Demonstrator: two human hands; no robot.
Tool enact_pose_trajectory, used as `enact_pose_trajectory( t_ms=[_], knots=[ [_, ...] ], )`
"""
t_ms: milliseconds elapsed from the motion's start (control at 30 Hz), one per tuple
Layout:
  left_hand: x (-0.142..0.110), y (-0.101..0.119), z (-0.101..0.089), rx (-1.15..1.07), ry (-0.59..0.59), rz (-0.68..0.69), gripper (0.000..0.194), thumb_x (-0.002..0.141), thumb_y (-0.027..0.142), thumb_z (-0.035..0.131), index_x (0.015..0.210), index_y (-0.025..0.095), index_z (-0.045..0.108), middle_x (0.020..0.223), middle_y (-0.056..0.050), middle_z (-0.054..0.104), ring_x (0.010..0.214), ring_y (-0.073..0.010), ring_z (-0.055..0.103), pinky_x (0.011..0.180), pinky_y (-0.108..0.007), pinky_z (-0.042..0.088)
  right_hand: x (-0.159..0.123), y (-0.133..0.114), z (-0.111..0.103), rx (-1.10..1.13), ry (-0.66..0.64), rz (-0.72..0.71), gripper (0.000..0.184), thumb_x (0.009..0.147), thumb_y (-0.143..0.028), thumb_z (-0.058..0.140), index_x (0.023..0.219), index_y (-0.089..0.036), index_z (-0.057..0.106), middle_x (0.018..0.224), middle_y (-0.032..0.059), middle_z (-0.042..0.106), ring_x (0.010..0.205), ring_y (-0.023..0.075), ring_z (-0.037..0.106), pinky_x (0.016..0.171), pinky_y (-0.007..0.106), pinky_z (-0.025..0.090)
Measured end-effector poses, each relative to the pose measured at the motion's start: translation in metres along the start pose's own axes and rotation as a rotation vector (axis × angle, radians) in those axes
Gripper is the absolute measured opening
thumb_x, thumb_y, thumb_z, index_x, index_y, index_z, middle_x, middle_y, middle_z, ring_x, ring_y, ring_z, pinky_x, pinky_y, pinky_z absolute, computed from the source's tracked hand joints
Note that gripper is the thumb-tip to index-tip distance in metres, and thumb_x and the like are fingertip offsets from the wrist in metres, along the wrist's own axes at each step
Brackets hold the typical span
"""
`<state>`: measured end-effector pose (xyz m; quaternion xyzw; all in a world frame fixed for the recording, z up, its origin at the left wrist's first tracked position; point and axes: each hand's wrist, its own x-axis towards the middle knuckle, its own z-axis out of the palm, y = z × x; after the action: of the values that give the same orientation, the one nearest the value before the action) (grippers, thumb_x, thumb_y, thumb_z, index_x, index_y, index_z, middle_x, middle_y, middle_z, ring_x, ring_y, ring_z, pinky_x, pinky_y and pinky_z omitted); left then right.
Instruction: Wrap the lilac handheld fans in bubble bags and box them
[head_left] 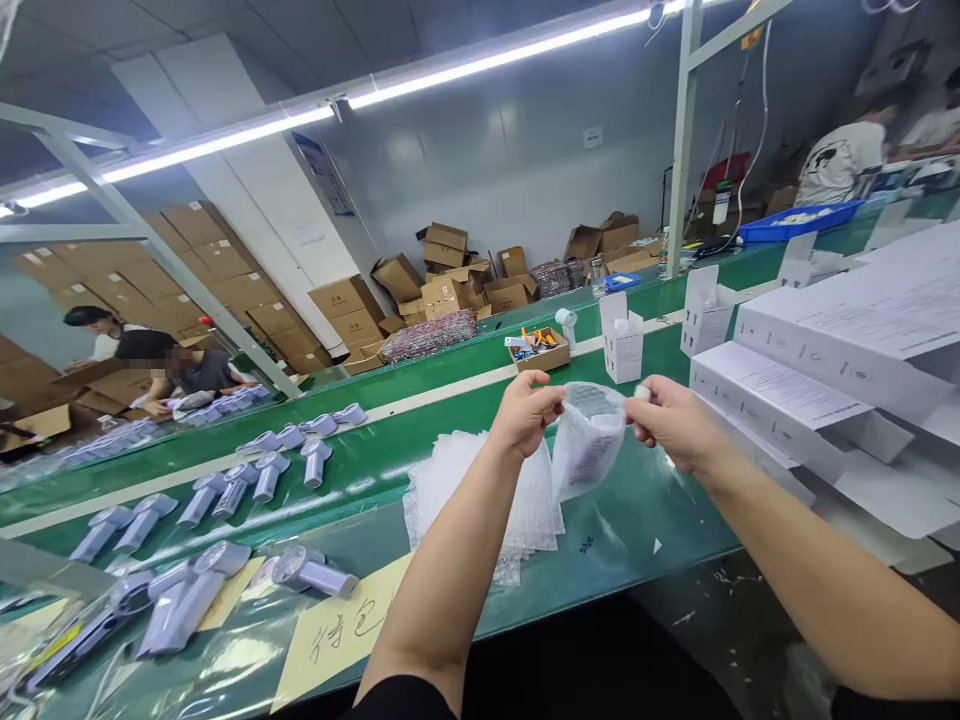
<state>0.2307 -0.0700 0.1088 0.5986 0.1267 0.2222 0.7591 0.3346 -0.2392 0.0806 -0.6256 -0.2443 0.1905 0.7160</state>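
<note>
Green-topped workbench, glossy, under tube lights. Items: one bubble-wrap bag, translucent, dimpled, something lilac inside, held up above the bench's near edge, right of centre. Left hand: thumb and fingers pinched shut on the bag's rim. Right hand: fingers curled, pinching the rim's opposite side. Beneath and left, one stack of bubble-wrap sheets, crinkled. Toward the left edge, smooth lilac plastic devices, round-headed. Right edge: folded white cartons, printed.
</note>
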Motion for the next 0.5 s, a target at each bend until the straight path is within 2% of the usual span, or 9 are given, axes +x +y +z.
enact_pose_trajectory(
  t_ms=[67,100,167,200,267,333,400,433,500],
  knots=[
    [-0.008,-0.009,-0.011,-0.036,-0.029,0.05,0.048,0.058,0.026,0.076,0.095,0.019,0.046,0.071,0.002,0.057,0.059,-0.0077,0.053,0.053,-0.017,0.035,-0.003,0.002,0.009,0.182,-0.055,0.002,0.035,0.061,-0.018,0.065,0.09,-0.022,0.045,0.05,-0.0083,0.054,0.038,0.0072,0.043,0.034,0.015,0.026],
    [-0.012,-0.017,-0.016,-0.041,-0.06,0.075,0.056,0.057,0.028,0.077,0.103,0.019,0.047,0.085,-0.002,0.06,0.072,-0.0105,0.057,0.06,-0.019,0.04,-0.004,0.006,0.015,0.258,-0.06,0.001,0.04,0.061,-0.02,0.065,0.094,-0.023,0.043,0.051,-0.0095,0.054,0.037,0.0064,0.041,0.034,0.014,0.025],
    [-0.021,-0.039,-0.023,-0.014,-0.158,0.097,0.083,0.049,0.031,0.084,0.121,0.024,0.043,0.116,-0.008,0.055,0.102,-0.0178,0.054,0.076,-0.025,0.044,-0.007,0.016,0.031,0.343,-0.05,-0.007,0.041,0.062,-0.026,0.064,0.096,-0.023,0.04,0.051,-0.0114,0.051,0.036,0.0049,0.037,0.034,0.013,0.023],
    [-0.025,-0.052,-0.023,0.018,-0.205,0.08,0.097,0.042,0.029,0.086,0.127,0.027,0.038,0.125,-0.009,0.05,0.11,-0.0204,0.051,0.08,-0.028,0.044,-0.009,0.023,0.041,0.36,-0.054,-0.011,0.039,0.063,-0.029,0.062,0.094,-0.023,0.039,0.05,-0.012,0.048,0.035,0.0046,0.034,0.034,0.013,0.022],
    [-0.031,-0.076,-0.018,0.05,-0.236,0.043,0.112,0.037,0.024,0.089,0.133,0.031,0.03,0.126,-0.008,0.049,0.107,-0.0211,0.052,0.082,-0.03,0.045,-0.015,0.035,0.059,0.384,-0.073,-0.013,0.036,0.065,-0.033,0.061,0.092,-0.022,0.04,0.049,-0.0123,0.045,0.034,0.0043,0.031,0.034,0.014,0.022],
    [-0.036,-0.094,-0.006,0.028,-0.198,0.039,0.106,0.041,0.021,0.088,0.131,0.027,0.033,0.11,-0.006,0.057,0.092,-0.0179,0.058,0.078,-0.03,0.046,-0.024,0.041,0.067,0.376,-0.081,-0.018,0.034,0.067,-0.037,0.061,0.091,-0.021,0.042,0.05,-0.011,0.045,0.035,0.005,0.032,0.035,0.015,0.024],
    [-0.041,-0.101,0.003,0.001,-0.138,0.058,0.086,0.046,0.022,0.086,0.121,0.02,0.044,0.093,-0.003,0.061,0.081,-0.0159,0.059,0.075,-0.028,0.047,-0.036,0.038,0.056,0.353,-0.062,-0.035,0.036,0.069,-0.04,0.062,0.093,-0.021,0.044,0.055,-0.0082,0.051,0.039,0.0071,0.04,0.037,0.017,0.029],
    [-0.043,-0.101,0.006,-0.008,-0.096,0.055,0.076,0.047,0.022,0.085,0.114,0.017,0.049,0.088,-0.002,0.061,0.079,-0.0156,0.06,0.073,-0.028,0.047,-0.044,0.034,0.042,0.321,-0.024,-0.055,0.039,0.07,-0.04,0.064,0.098,-0.021,0.044,0.059,-0.0067,0.054,0.043,0.0088,0.044,0.04,0.019,0.032],
    [-0.047,-0.094,0.006,-0.042,0.033,0.027,0.063,0.05,0.025,0.084,0.105,0.015,0.054,0.082,-0.001,0.062,0.072,-0.0146,0.06,0.068,-0.026,0.047,-0.059,0.026,-0.003,0.182,0.111,-0.084,0.051,0.072,-0.04,0.066,0.113,-0.023,0.042,0.064,-0.0038,0.058,0.051,0.0132,0.051,0.046,0.023,0.036]
  ],
)
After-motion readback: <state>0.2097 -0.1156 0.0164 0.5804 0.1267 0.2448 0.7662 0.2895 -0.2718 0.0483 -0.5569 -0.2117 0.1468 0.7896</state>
